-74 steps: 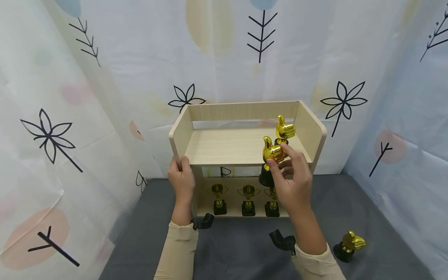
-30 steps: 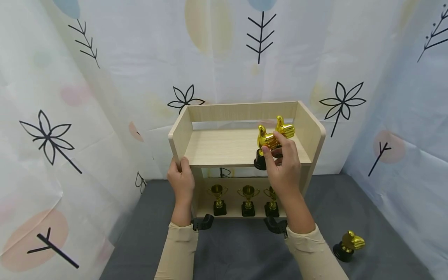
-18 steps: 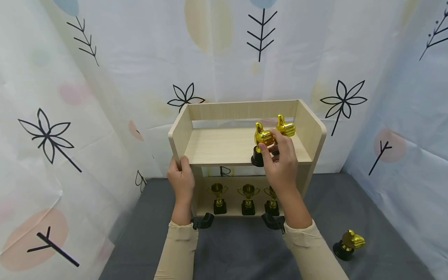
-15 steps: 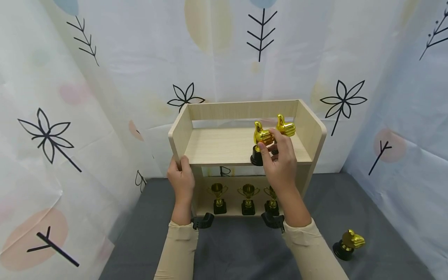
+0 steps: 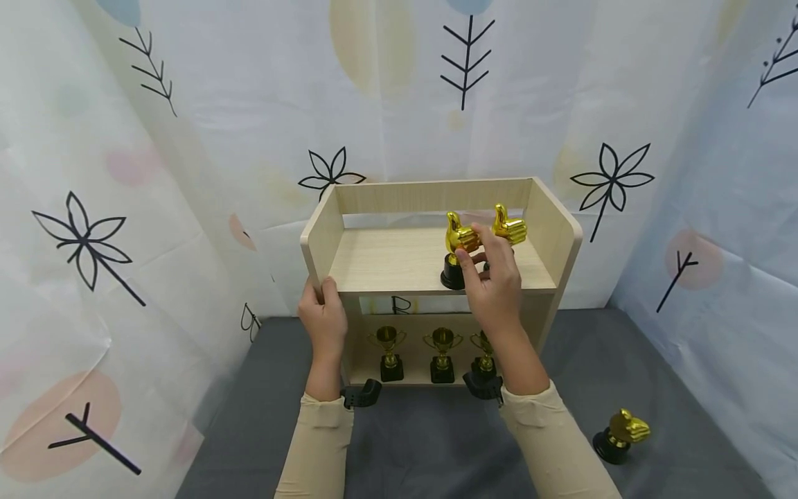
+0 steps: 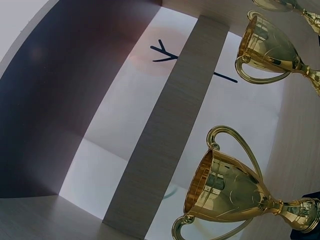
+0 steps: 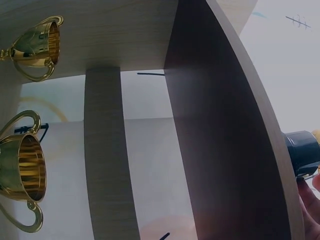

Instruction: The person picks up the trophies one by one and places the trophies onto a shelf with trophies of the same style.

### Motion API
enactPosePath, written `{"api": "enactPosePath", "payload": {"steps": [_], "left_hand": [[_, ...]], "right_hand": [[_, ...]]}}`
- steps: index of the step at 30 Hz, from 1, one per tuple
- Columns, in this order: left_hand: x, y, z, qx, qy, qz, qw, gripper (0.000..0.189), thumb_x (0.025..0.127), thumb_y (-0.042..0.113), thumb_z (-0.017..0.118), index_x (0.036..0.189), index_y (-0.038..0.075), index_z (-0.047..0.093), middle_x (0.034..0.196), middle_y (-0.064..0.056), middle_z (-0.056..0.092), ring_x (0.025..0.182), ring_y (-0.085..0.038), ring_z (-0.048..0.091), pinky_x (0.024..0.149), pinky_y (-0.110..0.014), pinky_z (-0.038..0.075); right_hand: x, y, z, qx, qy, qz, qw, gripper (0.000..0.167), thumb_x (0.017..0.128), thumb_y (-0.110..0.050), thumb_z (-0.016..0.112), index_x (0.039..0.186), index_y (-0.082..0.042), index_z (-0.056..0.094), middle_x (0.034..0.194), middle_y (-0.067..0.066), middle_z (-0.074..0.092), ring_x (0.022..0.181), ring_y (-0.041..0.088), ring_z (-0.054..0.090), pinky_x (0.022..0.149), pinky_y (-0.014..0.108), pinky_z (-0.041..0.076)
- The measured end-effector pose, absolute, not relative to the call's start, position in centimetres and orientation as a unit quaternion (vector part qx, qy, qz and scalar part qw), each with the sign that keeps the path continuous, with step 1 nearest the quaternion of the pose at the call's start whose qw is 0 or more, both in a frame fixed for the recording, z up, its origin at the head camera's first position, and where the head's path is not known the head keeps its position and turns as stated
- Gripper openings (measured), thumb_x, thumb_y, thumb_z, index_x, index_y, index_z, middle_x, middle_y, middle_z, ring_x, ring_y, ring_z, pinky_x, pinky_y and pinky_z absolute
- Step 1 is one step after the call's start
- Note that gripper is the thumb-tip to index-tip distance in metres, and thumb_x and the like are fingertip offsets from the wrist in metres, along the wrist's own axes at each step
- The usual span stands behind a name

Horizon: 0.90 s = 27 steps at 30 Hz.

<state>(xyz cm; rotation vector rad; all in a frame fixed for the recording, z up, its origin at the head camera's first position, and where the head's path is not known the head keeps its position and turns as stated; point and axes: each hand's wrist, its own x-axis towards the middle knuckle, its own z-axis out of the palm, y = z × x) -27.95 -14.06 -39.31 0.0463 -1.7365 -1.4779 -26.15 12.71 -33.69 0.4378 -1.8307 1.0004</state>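
My right hand [image 5: 495, 287] pinches a gold thumbs-up trophy [image 5: 460, 235] with a black round base, upright at the front edge of the upper shelf [image 5: 393, 260]. In the right wrist view, the trophy's black base [image 7: 303, 152] shows right at that shelf's edge, with fingertips beside it. A second thumbs-up trophy [image 5: 508, 225] stands behind, near the right side panel, its base hidden by my hand. My left hand [image 5: 323, 319] grips the left side of the wooden shelf unit at the height of the upper board, thumb in front.
On the lower shelf stand three gold cup trophies: one left [image 5: 389, 350], one middle [image 5: 442, 352] and one right [image 5: 483, 350], partly behind my right wrist. Another thumbs-up trophy [image 5: 621, 436] stands on the grey tabletop [image 5: 424, 443] at right. Patterned cloth [image 5: 399, 90] hangs behind.
My right hand has carried the thumbs-up trophy up and leftward, from in front of the shelf edge to the upper board's front. My left hand has stayed on the shelf side.
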Motion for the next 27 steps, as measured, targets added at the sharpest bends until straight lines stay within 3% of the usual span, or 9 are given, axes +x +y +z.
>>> {"api": "enactPosePath", "payload": {"steps": [6,16,24,27], "left_hand": [[-28.0,-14.0,-39.3,0.017,-0.689,-0.589,0.421,0.029,0.107,0.022,0.054,0.114,0.003,0.075,0.087,-0.020,0.072,0.065,-0.016,0.051,0.060,-0.030,0.039],[-27.8,-13.9,-39.3,0.019,-0.685,-0.595,0.419,0.029,0.107,0.022,0.055,0.112,0.003,0.075,0.085,-0.023,0.069,0.064,-0.013,0.048,0.060,-0.031,0.037],[-28.0,-14.0,-39.4,0.018,-0.688,-0.591,0.421,0.031,0.107,0.023,0.053,0.116,0.002,0.075,0.093,-0.019,0.074,0.071,-0.021,0.054,0.062,-0.031,0.041],[-28.0,-14.0,-39.5,0.020,-0.689,-0.589,0.421,0.031,0.106,0.023,0.053,0.115,0.002,0.074,0.089,-0.018,0.072,0.069,-0.022,0.053,0.061,-0.031,0.039]], "right_hand": [[-26.5,12.6,-33.7,0.178,-0.752,0.410,0.484,0.047,0.100,-0.015,0.075,0.144,-0.007,0.061,0.117,0.023,0.063,0.087,0.030,0.070,0.066,0.009,0.047],[-26.8,12.4,-33.4,0.175,-0.765,0.399,0.475,0.048,0.102,-0.019,0.073,0.146,-0.010,0.061,0.121,0.020,0.065,0.090,0.029,0.071,0.062,0.041,0.061],[-27.2,12.1,-33.6,0.166,-0.768,0.391,0.479,0.047,0.103,-0.021,0.072,0.148,-0.011,0.061,0.121,0.020,0.066,0.090,0.029,0.072,0.062,0.042,0.062],[-27.3,12.1,-33.8,0.166,-0.766,0.393,0.481,0.047,0.103,-0.020,0.072,0.148,-0.011,0.061,0.122,0.020,0.066,0.090,0.030,0.072,0.062,0.042,0.062]]}}
